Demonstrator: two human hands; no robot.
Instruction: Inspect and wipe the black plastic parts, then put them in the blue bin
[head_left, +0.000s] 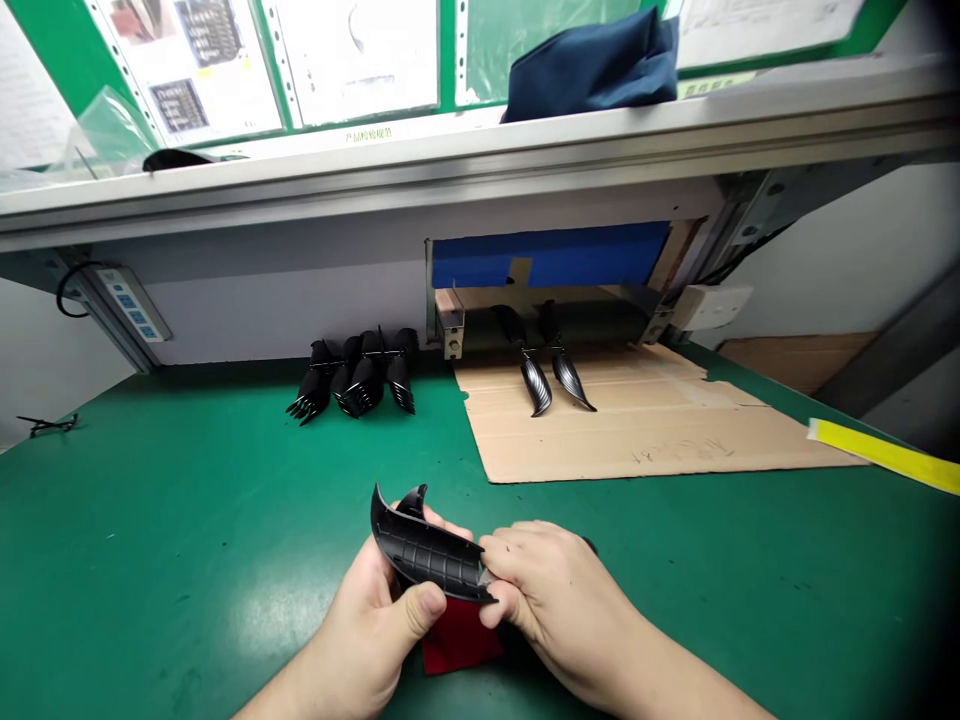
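A curved black plastic part [431,552] with a ribbed inner face is held at the front middle of the green table. My left hand [379,610] grips its left side, thumb on the lower edge and fingers behind. At the part's right end, my right hand [551,590] is closed, pinching something small and greyish that I cannot make out. A second curved black tip rises behind the part. Beneath the part lies a red cloth-like piece [459,638], partly hidden.
Several black parts [364,375] lie at the back of the green table [187,520]. Two shiny joined black parts [551,380] rest on flat cardboard [600,440] before an opening. A metal-edged shelf [375,185] spans above; yellow tape [885,455] is at right.
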